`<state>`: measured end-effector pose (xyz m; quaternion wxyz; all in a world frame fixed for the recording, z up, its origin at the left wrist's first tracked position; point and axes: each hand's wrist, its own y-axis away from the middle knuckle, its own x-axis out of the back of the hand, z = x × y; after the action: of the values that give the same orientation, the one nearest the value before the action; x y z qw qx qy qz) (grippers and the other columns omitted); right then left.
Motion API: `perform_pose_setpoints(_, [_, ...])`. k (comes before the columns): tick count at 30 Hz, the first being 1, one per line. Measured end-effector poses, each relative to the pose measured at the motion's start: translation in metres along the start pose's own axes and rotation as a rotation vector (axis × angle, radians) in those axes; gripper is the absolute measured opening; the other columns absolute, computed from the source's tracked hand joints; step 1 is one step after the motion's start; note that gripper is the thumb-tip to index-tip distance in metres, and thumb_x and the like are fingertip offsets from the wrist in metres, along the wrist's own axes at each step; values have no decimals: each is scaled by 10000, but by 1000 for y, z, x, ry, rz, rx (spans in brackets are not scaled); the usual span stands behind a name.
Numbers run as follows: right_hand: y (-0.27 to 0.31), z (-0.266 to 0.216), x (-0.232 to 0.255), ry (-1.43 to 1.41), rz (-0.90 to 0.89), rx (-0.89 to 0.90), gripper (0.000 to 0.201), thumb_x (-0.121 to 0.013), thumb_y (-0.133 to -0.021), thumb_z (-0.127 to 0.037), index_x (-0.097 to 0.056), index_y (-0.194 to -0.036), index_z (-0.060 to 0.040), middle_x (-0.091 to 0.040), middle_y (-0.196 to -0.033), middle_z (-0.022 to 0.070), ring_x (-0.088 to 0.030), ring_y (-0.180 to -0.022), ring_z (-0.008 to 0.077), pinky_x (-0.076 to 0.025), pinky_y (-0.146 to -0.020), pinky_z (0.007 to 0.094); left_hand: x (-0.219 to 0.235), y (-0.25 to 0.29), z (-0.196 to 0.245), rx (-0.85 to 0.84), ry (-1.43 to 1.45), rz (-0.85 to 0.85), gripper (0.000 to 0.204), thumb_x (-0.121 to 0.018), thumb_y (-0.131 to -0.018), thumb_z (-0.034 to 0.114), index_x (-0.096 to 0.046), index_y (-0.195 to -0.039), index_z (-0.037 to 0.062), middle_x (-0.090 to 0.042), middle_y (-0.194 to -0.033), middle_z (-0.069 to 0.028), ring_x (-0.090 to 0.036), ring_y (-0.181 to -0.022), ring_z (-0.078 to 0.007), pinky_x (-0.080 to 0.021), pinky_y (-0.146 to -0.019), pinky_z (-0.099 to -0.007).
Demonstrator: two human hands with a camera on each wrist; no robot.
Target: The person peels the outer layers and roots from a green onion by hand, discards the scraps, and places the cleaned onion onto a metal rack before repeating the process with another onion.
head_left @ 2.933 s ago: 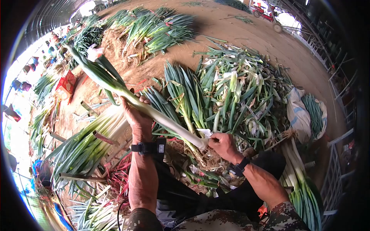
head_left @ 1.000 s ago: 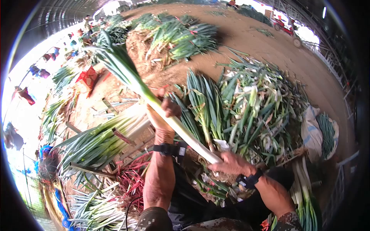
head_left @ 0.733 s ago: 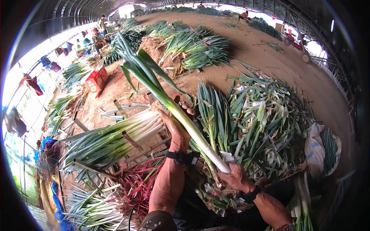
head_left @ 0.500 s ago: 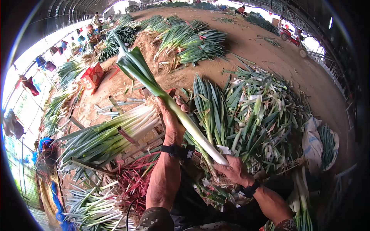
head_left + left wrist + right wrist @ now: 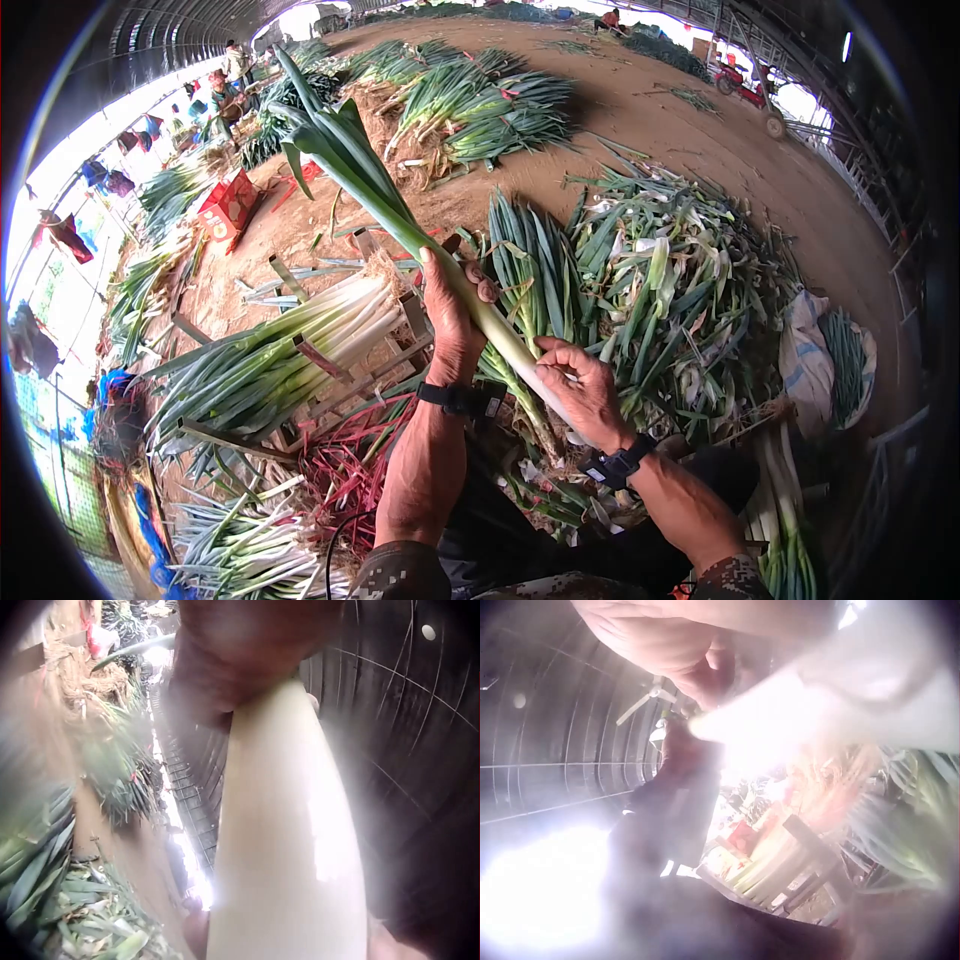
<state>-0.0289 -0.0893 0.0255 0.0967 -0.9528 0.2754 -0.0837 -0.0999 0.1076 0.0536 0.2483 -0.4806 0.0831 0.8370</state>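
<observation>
One long green onion [image 5: 512, 345] slants across the middle of the head view, its leafy top up and to the left. My left hand [image 5: 452, 310] grips its shaft below the leaves, thumb along the near side. Farther down the white part, my right hand [image 5: 585, 392] pinches the shaft with curled fingers and covers the root end. In the left wrist view the smooth white shaft [image 5: 281, 825] fills the centre, under blurred fingers [image 5: 240, 652]. Glare washes out much of the right wrist view, where fingers [image 5: 697, 675] lie close to the pale shaft [image 5: 810, 705].
Left of the hands, a bundle of green onions [image 5: 270, 345] lies in a wooden rack [image 5: 318, 358] with upright posts. Red ties [image 5: 350, 470] lie below it. Stripped leaves [image 5: 680, 300] heap on the right, beside a white sack [image 5: 805, 350]. More onions [image 5: 480, 105] lie beyond.
My right hand has moved from the root end up along the white shaft. The left hand keeps its grip on the green onion. The head view has swung about and tilted upward.
</observation>
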Motion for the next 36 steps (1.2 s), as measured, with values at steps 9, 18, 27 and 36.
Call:
perform_pose_setpoints(9, [3,-31,50,-661,90,-226,179,-632,-984,-226,-586,-1073,-77,-482,-620,-29,-554,-568,143,-546,-602,340,7,-10,3,-63,-108,152,516,-581,-979,505,-543,-1186,34,-506,-697,-35,-499,-519,-143,-439,-461,-271])
perform_pose_setpoints(18, [9,-19,46,334,-178,-63,748,-790,-844,-257,-423,-1461,-46,-572,-1352,203,-614,-1183,300,-538,-945,425,0,1,-21,-311,-603,124,357,-717,-930,263,-525,-1131,38,-602,-854,-32,-571,-669,-113,-488,-555,-265])
perform_pose_setpoints(27, [38,41,48,566,-222,-67,545,-763,-874,-222,-514,-1317,-25,-688,-836,112,-670,-631,163,-549,-597,331,-5,0,-36,22,-465,79,567,-519,-969,587,-553,-992,22,-586,-680,-60,-608,-549,-171,-529,-508,-311])
perform_pose_setpoints(36, [50,16,59,204,-285,-266,618,-773,-882,-246,-486,-1373,-5,-640,-829,22,-613,-604,72,-499,-515,246,-19,-9,-42,206,-129,8,664,-430,-952,697,-533,-1017,44,-603,-734,-80,-637,-580,-230,-536,-521,-346])
